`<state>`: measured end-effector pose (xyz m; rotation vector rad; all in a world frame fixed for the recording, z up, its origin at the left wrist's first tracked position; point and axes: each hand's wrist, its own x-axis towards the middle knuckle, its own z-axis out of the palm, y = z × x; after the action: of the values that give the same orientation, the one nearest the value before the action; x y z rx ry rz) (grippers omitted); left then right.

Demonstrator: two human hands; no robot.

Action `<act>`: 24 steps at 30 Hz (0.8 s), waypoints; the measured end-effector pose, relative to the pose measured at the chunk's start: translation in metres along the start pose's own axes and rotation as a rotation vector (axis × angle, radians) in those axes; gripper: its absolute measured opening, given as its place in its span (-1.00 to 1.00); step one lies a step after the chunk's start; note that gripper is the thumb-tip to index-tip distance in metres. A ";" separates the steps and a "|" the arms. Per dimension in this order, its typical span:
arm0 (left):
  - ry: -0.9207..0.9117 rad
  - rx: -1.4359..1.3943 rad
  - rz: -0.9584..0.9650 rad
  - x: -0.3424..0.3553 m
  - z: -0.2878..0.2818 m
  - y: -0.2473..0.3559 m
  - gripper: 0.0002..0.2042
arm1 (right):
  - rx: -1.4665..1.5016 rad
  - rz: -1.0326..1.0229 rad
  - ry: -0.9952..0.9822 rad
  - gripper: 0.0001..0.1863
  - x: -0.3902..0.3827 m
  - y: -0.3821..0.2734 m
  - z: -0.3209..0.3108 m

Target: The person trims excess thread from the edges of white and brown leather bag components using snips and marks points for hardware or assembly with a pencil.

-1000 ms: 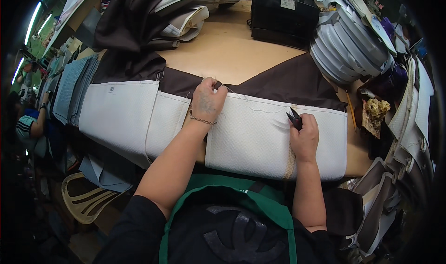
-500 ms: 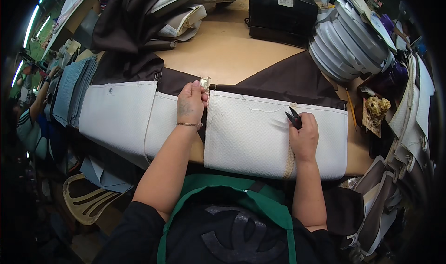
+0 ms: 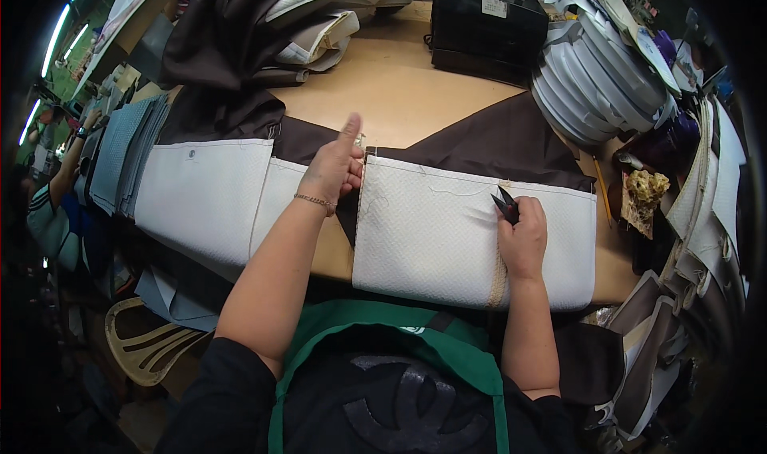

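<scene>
Sewing workshop: fabric panels [image 3: 447, 230], stacked pieces [image 3: 595, 79]

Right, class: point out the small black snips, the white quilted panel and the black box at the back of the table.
small black snips [image 3: 505, 204], head view, on the blades.
white quilted panel [image 3: 431, 230], head view, on its bare middle.
black box [image 3: 487, 23], head view, on its front wall.
</scene>
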<state>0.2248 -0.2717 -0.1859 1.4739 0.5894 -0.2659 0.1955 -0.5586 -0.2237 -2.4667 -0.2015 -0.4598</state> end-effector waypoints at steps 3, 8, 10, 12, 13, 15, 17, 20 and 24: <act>-0.073 0.272 -0.021 0.007 0.004 0.001 -0.48 | -0.001 -0.007 0.007 -0.85 0.000 0.001 0.001; -0.046 0.514 0.265 0.030 0.004 -0.022 -0.62 | -0.013 -0.016 0.004 -0.84 -0.001 0.001 0.003; 0.106 0.646 0.486 0.031 0.005 -0.026 -0.63 | -0.021 -0.013 0.004 -0.84 -0.001 0.001 0.001; 0.324 0.737 0.791 0.020 0.011 -0.032 -0.63 | -0.024 -0.014 0.000 -0.84 -0.001 0.001 0.001; 0.344 0.710 0.791 0.014 0.012 -0.033 -0.62 | -0.023 -0.017 -0.004 -0.85 -0.001 0.001 0.001; 0.383 0.653 0.791 0.004 0.014 -0.035 -0.60 | -0.027 -0.026 0.000 -0.85 -0.001 0.001 0.002; 0.328 0.505 0.696 0.002 0.009 -0.037 -0.62 | -0.031 -0.043 0.009 -0.86 -0.002 0.001 0.003; 0.103 0.048 0.415 -0.007 0.005 -0.036 -0.67 | -0.035 -0.038 0.006 -0.87 -0.002 0.001 0.002; -0.089 -0.171 0.291 -0.013 -0.003 -0.041 -0.75 | -0.036 -0.063 0.009 -0.85 -0.001 0.003 0.003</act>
<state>0.1921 -0.2751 -0.2135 1.3547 0.3114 -0.0515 0.1963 -0.5593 -0.2286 -2.4985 -0.2698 -0.5059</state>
